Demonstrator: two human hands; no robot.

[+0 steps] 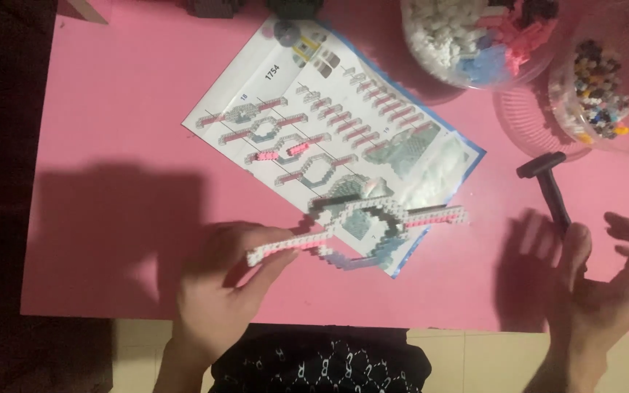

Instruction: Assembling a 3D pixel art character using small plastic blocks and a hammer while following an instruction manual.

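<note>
1. Left hand (231, 280) grips the near end of a small-brick assembly (358, 225): fingers curled round the white-and-pink arm at its left tip, lifting it just over the pink table (111, 145).
2. The assembly is a grey-white ring with two long arms running out left and right. The right arm carries a pink strip. It hangs over the lower corner of the instruction sheet (329, 109).
3. Right hand (613, 280) is on the black hammer tool (551, 193), thumb and fingers pinching the lower end of its handle, head pointing away. Fingers look loosely spread, so it's a light hold, not a fist.
4. The sheet lies flat mid-table, showing rows of ring-and-arm steps. Two loose pink pieces (282, 151) sit on it, near the middle.
5. Two clear bowls at top right: the larger parts bowl (475, 40) holds white, pink and blue bricks, and the smaller bead bowl (598, 98) holds mixed dark and coloured bits. Both are well stocked.
6. Progress, my read: one ring section with arms is built and matches the drawn shapes in type. The sheet shows several such sections, and the bowls are far from empty, so most of the build looks left.
7. Dark items at the top edge of the table are cut off, so I can't tell what they are.
</note>
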